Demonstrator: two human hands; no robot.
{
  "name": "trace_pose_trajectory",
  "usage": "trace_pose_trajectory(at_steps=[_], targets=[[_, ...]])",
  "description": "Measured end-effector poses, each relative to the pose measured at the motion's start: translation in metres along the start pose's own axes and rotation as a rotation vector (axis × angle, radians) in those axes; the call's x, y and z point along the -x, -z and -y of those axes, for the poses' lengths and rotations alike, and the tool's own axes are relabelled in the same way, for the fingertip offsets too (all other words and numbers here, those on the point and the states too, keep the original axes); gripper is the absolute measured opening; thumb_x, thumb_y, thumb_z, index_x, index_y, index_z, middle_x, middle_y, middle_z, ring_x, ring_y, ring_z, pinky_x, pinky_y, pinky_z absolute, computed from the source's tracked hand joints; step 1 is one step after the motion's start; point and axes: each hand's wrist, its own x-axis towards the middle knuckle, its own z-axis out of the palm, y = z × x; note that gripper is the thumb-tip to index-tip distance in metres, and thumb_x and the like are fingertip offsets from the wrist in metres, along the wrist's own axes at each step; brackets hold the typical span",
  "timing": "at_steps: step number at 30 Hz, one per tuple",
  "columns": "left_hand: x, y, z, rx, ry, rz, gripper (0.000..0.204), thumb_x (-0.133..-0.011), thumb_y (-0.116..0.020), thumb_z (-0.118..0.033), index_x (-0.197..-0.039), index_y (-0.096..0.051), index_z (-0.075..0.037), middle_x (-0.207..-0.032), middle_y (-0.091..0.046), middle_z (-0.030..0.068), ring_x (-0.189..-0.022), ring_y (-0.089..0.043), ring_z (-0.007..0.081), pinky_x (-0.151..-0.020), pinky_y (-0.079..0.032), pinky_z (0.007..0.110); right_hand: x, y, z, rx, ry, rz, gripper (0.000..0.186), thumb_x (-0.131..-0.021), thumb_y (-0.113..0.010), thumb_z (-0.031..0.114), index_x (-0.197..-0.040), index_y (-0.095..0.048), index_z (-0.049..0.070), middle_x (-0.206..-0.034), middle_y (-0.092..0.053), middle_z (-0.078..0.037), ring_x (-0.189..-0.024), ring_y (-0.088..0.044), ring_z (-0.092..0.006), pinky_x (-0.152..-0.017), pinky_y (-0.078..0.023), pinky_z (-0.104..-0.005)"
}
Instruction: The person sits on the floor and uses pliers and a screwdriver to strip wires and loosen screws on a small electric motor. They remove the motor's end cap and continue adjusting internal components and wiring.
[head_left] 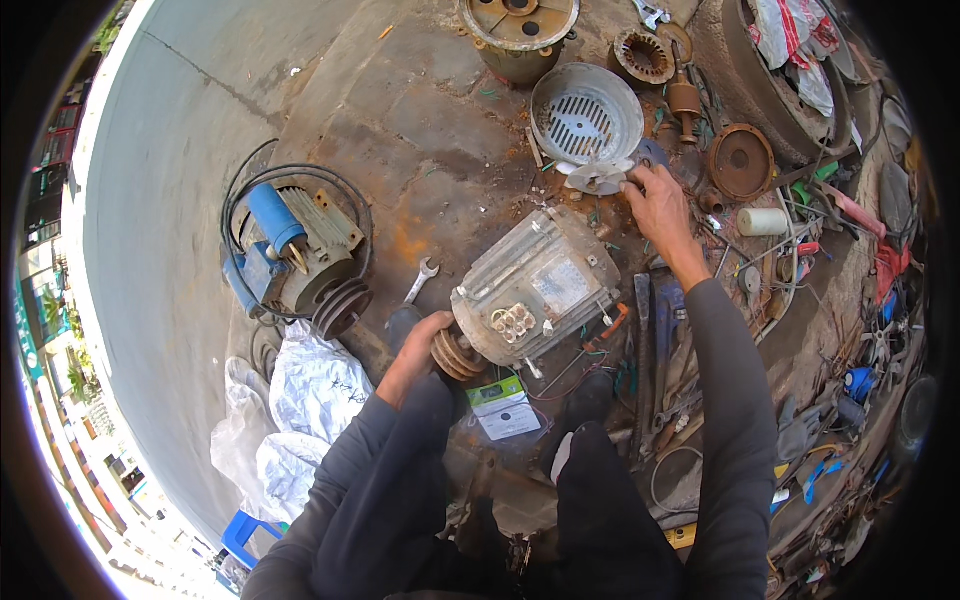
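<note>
A grey finned electric motor (545, 285) lies on the ground between my feet, its terminal block uncovered. My left hand (412, 358) is closed on the rusty grooved pulley (456, 354) at the motor's near-left end. Beyond the motor's far end, my right hand (660, 215) pinches the edge of a pale grey, flat-bladed cooling fan (600, 178). Just behind the fan sits a round slotted fan cover (587, 113), open side up. An open-end wrench (422, 280) lies to the left of the motor.
A second motor with a blue capacitor (275, 215) and coiled black cable stands at left. White sacks (318, 380) lie nearer. A motor housing (520, 35), a stator (643, 57) and a rotor (685, 100) are at the back. Tools and scrap crowd the right side.
</note>
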Motion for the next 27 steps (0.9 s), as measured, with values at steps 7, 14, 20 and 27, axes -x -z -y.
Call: trace_pose_trajectory(at_steps=[7,14,20,27], targets=[[-0.008,0.015,0.006,-0.035,-0.032,-0.007,0.039,-0.108,-0.056,-0.030,-0.127,-0.068,0.002,-0.118,-0.075,0.0114,-0.103,-0.073,0.0226,-0.095,-0.057,0.038,0.017,0.025,0.021,-0.364,0.022,-0.112,0.020,-0.097,-0.073,0.016,-0.104,-0.072,-0.003,-0.090,-0.069,-0.013,-0.079,-0.069,-0.0260,-0.072,-0.053,-0.0381],[-0.009,0.006,0.005,-0.053,-0.033,-0.027,0.034,-0.108,-0.056,-0.027,-0.121,-0.070,0.001,-0.108,-0.074,0.0082,-0.097,-0.070,0.0188,-0.090,-0.055,0.035,-0.053,0.029,0.031,-0.532,-0.346,0.013,0.030,-0.097,-0.073,0.025,-0.104,-0.077,-0.004,-0.082,-0.075,-0.007,-0.065,-0.068,-0.0123,-0.062,-0.052,-0.0314],[-0.012,0.016,0.009,-0.129,-0.115,0.049,0.038,-0.109,-0.052,-0.025,-0.132,-0.066,0.002,-0.126,-0.073,0.0134,-0.112,-0.071,0.0232,-0.102,-0.054,0.038,0.011,0.004,-0.008,-0.534,-0.415,-0.022,0.029,-0.099,-0.070,0.022,-0.109,-0.076,-0.004,-0.086,-0.075,-0.007,-0.066,-0.069,-0.0132,-0.062,-0.052,-0.0320],[-0.016,0.017,0.006,-0.135,-0.086,0.028,0.039,-0.108,-0.053,-0.025,-0.132,-0.066,0.003,-0.124,-0.073,0.0128,-0.111,-0.070,0.0233,-0.102,-0.054,0.039,0.121,0.006,0.010,-0.719,-0.515,0.034,0.025,-0.105,-0.067,0.020,-0.117,-0.074,-0.001,-0.094,-0.073,-0.004,-0.073,-0.065,-0.0103,-0.064,-0.050,-0.0273]])
